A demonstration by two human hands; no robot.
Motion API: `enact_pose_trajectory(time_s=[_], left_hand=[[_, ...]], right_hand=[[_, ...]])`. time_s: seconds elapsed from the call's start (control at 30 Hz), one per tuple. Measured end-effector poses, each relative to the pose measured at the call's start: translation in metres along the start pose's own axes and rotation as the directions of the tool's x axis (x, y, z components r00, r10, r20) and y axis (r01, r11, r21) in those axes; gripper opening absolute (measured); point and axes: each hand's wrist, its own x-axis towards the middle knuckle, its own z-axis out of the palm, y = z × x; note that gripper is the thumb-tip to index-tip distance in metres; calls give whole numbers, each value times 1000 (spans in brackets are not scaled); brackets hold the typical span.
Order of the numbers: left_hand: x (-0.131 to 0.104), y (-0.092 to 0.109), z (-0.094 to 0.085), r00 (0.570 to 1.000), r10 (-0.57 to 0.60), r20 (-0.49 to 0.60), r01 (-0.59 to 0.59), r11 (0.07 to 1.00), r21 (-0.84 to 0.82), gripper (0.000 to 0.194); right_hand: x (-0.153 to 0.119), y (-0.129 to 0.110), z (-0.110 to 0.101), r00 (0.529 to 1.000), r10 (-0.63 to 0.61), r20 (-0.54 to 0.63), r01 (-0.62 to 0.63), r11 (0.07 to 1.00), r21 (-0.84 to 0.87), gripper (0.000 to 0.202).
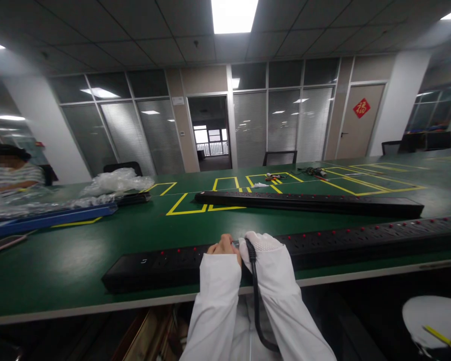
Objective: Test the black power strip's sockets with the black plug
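My left hand [224, 245], bare, is closed with its fingers curled over a long black power strip [143, 271] with red dots along its top. Against it, my right hand [263, 242] wears a white dotted glove and is closed round the end of a black cable [254, 286]. From there the cable hangs over the table edge between my white sleeves. A small clear piece shows between the two hands; its kind is hard to make out. What the left fingers grip is hidden. Behind lies a second black power strip [311, 203].
The green table [75, 260] bears yellow tape outlines. Clear plastic wrap [116, 181] and a blue bar [48, 219] lie at left, near a seated person [17, 173]. Small cables [311, 172] lie at the back. A white round seat [436, 318] stands at lower right.
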Motion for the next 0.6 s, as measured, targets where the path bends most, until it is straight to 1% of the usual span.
enact_pose_trajectory(time_s=[0.17, 0.4, 0.6], left_hand=[[1, -1, 1, 999, 6, 33, -7, 1000, 11, 23], [2, 0, -2, 992, 29, 125, -39, 996, 80, 21], [2, 0, -4, 989, 42, 143, -56, 994, 96, 19]], right_hand=[[1, -1, -3, 1000, 1, 4, -1, 1000, -3, 35], [0, -1, 0, 1000, 14, 27, -13, 1000, -19, 36], [1, 0, -1, 999, -8, 32, 9, 1000, -26, 31]])
